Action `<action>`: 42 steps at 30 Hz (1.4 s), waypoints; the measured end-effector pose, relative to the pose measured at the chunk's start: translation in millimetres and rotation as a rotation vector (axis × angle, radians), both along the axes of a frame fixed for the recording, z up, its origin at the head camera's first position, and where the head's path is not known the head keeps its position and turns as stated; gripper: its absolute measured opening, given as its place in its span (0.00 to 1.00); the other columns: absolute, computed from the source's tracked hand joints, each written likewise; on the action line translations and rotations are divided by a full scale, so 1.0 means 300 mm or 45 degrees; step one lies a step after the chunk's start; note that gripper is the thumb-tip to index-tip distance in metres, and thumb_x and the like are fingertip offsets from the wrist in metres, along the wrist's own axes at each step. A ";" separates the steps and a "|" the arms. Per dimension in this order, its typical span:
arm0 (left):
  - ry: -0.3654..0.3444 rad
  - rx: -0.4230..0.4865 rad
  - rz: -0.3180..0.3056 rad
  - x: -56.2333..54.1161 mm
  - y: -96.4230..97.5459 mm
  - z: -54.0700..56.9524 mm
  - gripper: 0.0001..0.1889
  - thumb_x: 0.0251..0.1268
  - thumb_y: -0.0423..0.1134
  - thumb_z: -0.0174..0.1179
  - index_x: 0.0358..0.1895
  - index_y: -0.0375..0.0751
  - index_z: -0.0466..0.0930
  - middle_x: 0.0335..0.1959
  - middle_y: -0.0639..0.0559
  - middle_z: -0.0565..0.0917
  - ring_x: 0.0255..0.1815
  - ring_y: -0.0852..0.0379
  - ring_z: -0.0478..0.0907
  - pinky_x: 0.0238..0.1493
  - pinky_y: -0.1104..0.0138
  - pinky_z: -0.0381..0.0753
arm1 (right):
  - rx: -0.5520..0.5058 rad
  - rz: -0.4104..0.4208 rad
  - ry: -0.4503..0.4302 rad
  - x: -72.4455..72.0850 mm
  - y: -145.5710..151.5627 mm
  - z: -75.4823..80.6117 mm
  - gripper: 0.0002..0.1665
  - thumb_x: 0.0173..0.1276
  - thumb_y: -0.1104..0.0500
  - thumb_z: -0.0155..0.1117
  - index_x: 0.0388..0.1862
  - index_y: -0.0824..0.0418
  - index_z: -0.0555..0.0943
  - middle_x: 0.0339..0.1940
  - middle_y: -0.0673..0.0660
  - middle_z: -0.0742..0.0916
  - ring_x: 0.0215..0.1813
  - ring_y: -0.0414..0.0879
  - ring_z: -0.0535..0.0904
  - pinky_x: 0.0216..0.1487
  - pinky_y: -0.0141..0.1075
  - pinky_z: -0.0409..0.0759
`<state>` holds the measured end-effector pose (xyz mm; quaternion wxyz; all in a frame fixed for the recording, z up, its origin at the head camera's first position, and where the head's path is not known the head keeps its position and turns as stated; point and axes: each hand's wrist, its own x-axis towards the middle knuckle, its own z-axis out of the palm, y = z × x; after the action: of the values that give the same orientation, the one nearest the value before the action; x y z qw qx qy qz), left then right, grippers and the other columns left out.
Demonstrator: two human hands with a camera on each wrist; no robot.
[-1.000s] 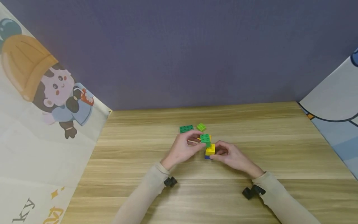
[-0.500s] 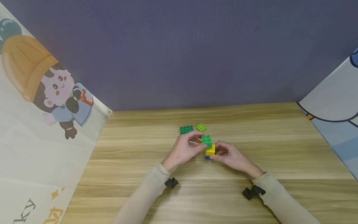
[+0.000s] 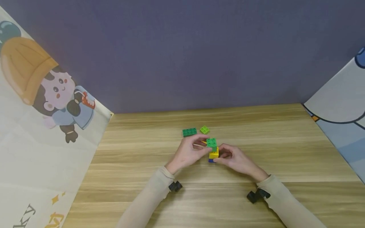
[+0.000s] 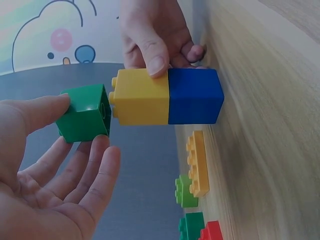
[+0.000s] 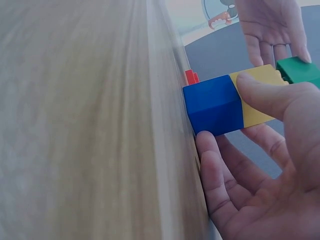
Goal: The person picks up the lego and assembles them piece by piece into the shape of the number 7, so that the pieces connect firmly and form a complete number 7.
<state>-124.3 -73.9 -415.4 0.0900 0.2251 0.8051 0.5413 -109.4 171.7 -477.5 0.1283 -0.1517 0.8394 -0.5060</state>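
Observation:
My left hand (image 3: 188,153) pinches a green square building brick (image 3: 211,144) between thumb and fingers. It holds this brick just over the studs of a yellow brick (image 4: 144,97), slightly tilted; whether the two touch I cannot tell. Under the yellow brick is a blue brick (image 4: 195,96), joined to it and standing on the table. My right hand (image 3: 238,160) grips this stack from the right, its thumb on the yellow brick in the right wrist view.
Behind the hands lie a dark green brick (image 3: 189,132) and a small lime brick (image 3: 204,129) on the wooden table (image 3: 137,196). The left wrist view also shows a long orange-yellow brick (image 4: 199,163) and a red brick (image 4: 212,231). A grey-blue panel (image 3: 182,57) rises behind the table.
My left hand has shifted slightly right and toward me with the green brick, bringing it more over the yellow one. The right hand keeps its hold on the stack.

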 end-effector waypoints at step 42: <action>0.004 -0.072 -0.029 -0.032 0.042 -0.034 0.22 0.73 0.39 0.70 0.68 0.44 0.83 0.60 0.49 0.89 0.57 0.50 0.87 0.56 0.69 0.87 | -0.029 0.027 -0.001 -0.050 0.013 -0.025 0.19 0.69 0.49 0.78 0.53 0.56 0.85 0.47 0.54 0.91 0.47 0.46 0.89 0.46 0.33 0.87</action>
<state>-133.8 -61.2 -425.8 0.1013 0.2323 0.8177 0.5169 -124.5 175.6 -485.0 0.1323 -0.1617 0.8319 -0.5141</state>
